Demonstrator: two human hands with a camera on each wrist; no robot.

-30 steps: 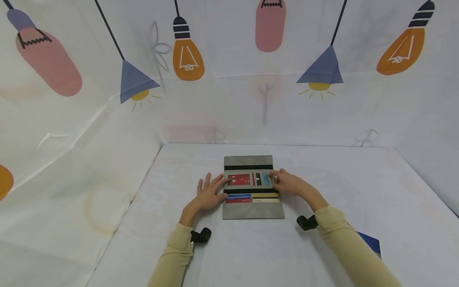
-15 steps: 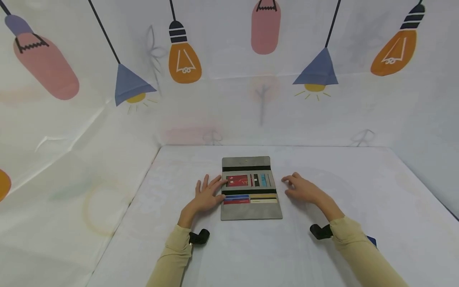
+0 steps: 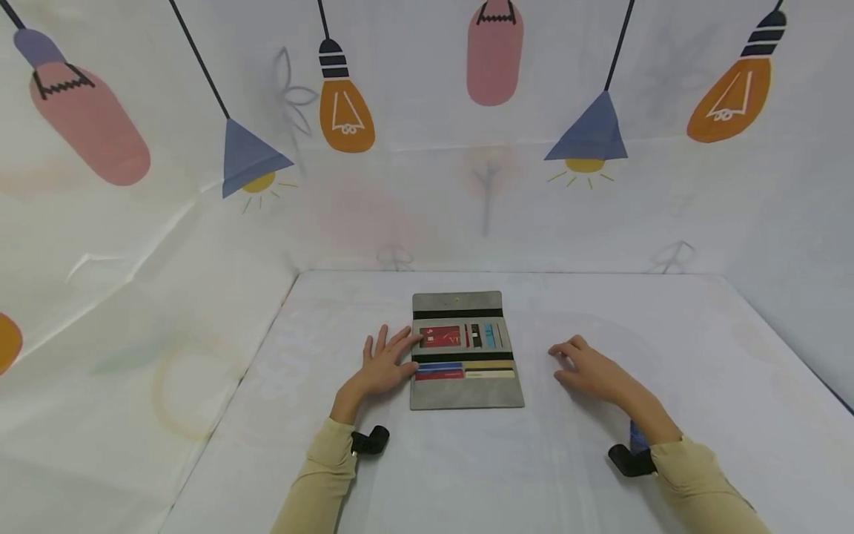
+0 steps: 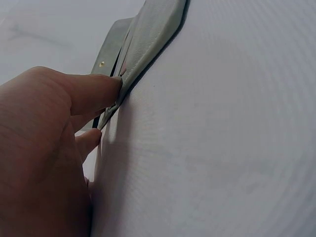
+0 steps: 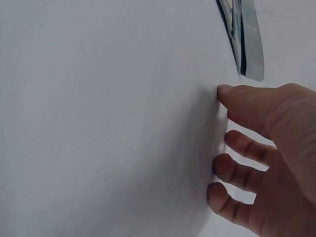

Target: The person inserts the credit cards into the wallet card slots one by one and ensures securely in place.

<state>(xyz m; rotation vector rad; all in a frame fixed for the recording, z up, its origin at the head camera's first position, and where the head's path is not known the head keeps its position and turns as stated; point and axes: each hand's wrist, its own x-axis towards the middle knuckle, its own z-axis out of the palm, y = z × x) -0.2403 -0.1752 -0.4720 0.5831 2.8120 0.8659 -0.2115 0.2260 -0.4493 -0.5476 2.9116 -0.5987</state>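
A grey wallet (image 3: 467,399) lies unfolded on the white table, with its flap at the far side. Cards fill its slots, among them a red card (image 3: 442,337) and a blue one (image 3: 440,366). My left hand (image 3: 382,368) rests at the wallet's left edge, fingers spread. In the left wrist view the thumb (image 4: 96,94) touches that edge. To the right of the wallet, apart from it, my right hand (image 3: 590,371) hovers low over the table. Its fingers are loosely bent and hold nothing in the right wrist view.
A blue flat object (image 3: 638,436) lies on the table, mostly hidden under my right forearm. Black wrist cameras (image 3: 371,440) sit on both wrists. Behind the table (image 3: 467,475) hangs a white cloth backdrop (image 3: 427,200) printed with lamps and bulbs.
My right hand has left the wallet's right edge and moved right and nearer to me. The blue object is now seen from the forearm's other side. The left hand stays at the wallet.
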